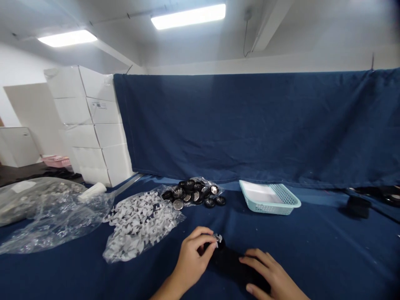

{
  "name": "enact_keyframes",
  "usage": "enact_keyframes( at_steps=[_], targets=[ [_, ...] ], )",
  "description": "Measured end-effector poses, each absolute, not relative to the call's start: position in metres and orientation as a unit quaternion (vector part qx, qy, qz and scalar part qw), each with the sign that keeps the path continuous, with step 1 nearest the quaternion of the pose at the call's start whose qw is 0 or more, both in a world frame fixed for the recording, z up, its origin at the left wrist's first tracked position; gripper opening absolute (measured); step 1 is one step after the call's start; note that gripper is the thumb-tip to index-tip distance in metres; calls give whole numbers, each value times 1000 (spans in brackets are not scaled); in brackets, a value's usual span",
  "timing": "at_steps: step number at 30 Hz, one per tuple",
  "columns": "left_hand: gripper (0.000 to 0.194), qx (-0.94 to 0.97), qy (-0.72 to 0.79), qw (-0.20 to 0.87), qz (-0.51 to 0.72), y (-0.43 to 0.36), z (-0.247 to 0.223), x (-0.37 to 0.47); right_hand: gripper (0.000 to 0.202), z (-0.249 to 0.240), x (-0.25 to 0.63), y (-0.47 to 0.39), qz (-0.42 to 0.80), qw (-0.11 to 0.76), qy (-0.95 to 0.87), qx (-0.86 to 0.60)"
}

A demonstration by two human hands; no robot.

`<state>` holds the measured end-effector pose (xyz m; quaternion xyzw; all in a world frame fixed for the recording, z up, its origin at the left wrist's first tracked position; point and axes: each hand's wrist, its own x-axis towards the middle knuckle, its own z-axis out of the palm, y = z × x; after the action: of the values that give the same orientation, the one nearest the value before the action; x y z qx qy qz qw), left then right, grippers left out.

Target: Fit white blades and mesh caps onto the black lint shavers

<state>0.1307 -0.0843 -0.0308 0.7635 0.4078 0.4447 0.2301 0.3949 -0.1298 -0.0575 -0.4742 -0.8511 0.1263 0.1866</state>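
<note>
My left hand [194, 259] is closed in a pinch on a small white plastic piece [218, 238]. The piece sits at a round black cap [221, 244], partly hidden by my fingers. A dark black object [233, 266] lies between my hands; its outline is hard to make out against the cloth. Over its right side rests my right hand [268, 273], fingers apart and touching it. Left of my hands, a clear bag [142, 223] holds many loose white plastic pieces. Behind them lies a pile of round black caps [190, 191], some with silvery faces.
A light blue plastic basket [271, 208] with a white sheet stands at the back right. White boxes [93, 125] are stacked at the left, near a large clear bag [53, 200]. A blue cloth screen [250, 125] closes the back. A black item [358, 207] lies far right.
</note>
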Motion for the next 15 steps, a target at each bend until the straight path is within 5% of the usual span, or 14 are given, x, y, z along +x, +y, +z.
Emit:
enact_keyframes(
  at_steps=[15],
  targets=[
    [15,782,402,229,418,-82,-31,127,46,-59,396,-130,115,190,-853,-472]
  ],
)
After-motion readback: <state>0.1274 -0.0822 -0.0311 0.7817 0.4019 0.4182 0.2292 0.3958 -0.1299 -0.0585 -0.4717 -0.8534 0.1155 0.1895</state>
